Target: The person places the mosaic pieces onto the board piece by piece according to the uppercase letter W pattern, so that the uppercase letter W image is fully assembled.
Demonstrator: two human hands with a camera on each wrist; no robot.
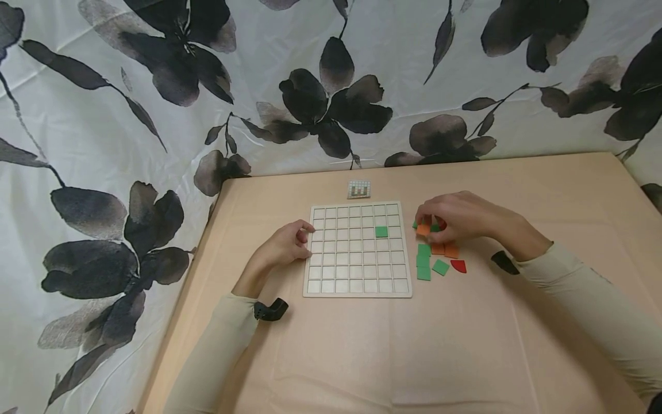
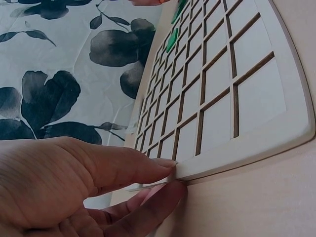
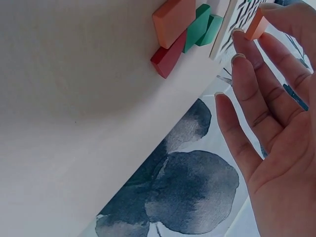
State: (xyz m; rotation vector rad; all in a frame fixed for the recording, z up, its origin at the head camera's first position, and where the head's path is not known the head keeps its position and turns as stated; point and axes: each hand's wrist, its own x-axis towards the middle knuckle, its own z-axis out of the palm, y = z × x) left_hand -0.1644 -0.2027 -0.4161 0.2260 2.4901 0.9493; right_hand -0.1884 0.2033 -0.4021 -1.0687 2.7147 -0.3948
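A white grid board (image 1: 357, 294) lies flat, with one green tile (image 1: 381, 232) in a square toward its upper right. My left hand (image 1: 286, 244) is at the board's left edge; in the left wrist view the thumb (image 2: 165, 163) and a curled finger pinch the rim. Between thumb and fingertips, my right hand (image 1: 465, 215) holds an orange square tile (image 3: 256, 24) above the loose pieces right of the board. Green tiles (image 1: 423, 261), orange tiles (image 1: 451, 250) and a red quarter-round piece (image 1: 458, 266) lie below that hand, which partly hides the group.
A small card (image 1: 359, 189) with a printed grid pattern lies behind the board. The light wooden table (image 1: 393, 356) extends toward me and to both sides. Behind and left hangs a white cloth (image 1: 269, 52) with dark flowers.
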